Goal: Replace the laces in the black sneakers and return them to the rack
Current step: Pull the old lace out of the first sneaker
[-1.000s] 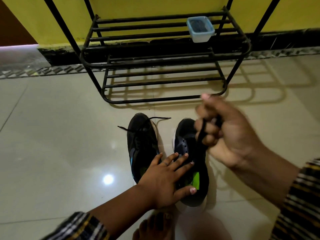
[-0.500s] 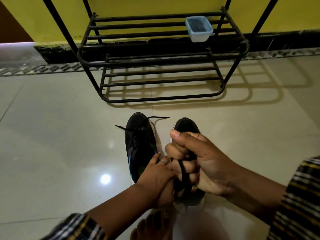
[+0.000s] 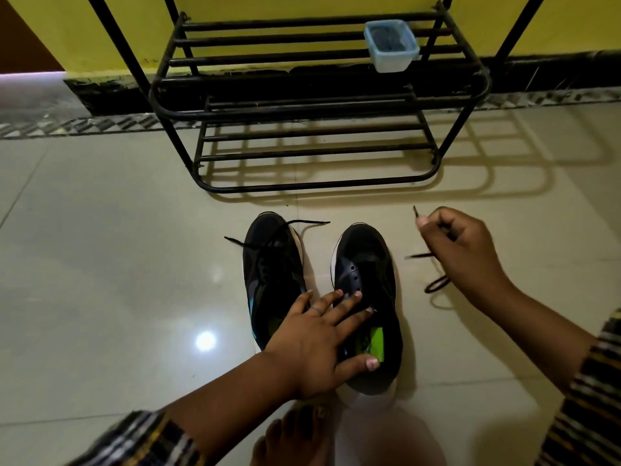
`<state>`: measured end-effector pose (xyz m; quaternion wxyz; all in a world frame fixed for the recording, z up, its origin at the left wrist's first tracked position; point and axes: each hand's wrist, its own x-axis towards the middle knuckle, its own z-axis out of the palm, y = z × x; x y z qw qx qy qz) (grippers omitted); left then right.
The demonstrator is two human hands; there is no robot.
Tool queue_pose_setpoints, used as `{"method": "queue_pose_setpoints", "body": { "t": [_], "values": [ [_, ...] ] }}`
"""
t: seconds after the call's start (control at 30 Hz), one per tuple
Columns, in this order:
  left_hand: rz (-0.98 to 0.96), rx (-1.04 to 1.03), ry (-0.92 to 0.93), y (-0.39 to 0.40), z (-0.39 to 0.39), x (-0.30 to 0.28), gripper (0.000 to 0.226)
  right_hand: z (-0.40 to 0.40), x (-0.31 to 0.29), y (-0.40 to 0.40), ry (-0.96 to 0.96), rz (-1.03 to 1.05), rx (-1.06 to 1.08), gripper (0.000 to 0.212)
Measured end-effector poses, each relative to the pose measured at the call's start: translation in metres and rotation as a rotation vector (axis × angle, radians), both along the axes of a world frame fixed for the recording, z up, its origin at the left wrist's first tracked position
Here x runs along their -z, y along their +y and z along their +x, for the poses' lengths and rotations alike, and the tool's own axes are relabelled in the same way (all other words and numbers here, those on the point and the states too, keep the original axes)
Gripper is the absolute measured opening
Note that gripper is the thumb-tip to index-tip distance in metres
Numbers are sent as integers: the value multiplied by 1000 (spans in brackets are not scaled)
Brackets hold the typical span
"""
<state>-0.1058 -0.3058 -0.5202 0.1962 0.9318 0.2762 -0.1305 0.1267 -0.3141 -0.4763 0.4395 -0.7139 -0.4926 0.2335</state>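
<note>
Two black sneakers stand side by side on the floor, toes toward the rack. The left sneaker [image 3: 268,264] has a loose black lace in it, its ends trailing over the toe. The right sneaker [image 3: 369,264] has bare eyelets and a green insole. My left hand [image 3: 319,338] lies flat with spread fingers across the right sneaker's opening and tongue. Off to the right of the shoes, above the floor, my right hand [image 3: 460,253] grips a black lace [image 3: 437,284], which sticks out past the thumb and loops down beside the palm.
A black metal shoe rack [image 3: 316,105] stands against the yellow wall just beyond the sneakers. A small lidded plastic container [image 3: 391,45] sits on its upper shelf at the right. A bare foot [image 3: 295,438] shows at the bottom edge. The floor is glossy tile.
My right hand has pulled the lace out of the right sneaker and moved right, away from the shoe. My left hand has spread flat on the sneaker again.
</note>
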Motion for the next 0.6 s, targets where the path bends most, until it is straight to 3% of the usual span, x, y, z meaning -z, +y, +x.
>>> {"method": "queue_pose_setpoints", "body": {
  "t": [0.07, 0.13, 0.23, 0.33, 0.5, 0.6],
  "values": [
    [2, -2, -5, 0, 0, 0, 81, 7, 3, -4, 17, 29, 56, 36],
    [3, -5, 2, 0, 1, 0, 80, 13, 14, -8, -102, -46, 41, 34],
    [8, -8, -9, 0, 1, 0, 80, 25, 38, -12, -297, -331, -104, 27],
    [10, -10, -15, -1, 0, 0, 80, 37, 47, -12, -288, -599, -208, 13],
    [16, -7, -16, 0, 0, 0, 79, 52, 27, -7, -204, -765, -198, 31],
    [14, -9, -19, 0, -1, 0, 78, 50, 15, -5, -300, -756, -171, 36]
  ]
}}
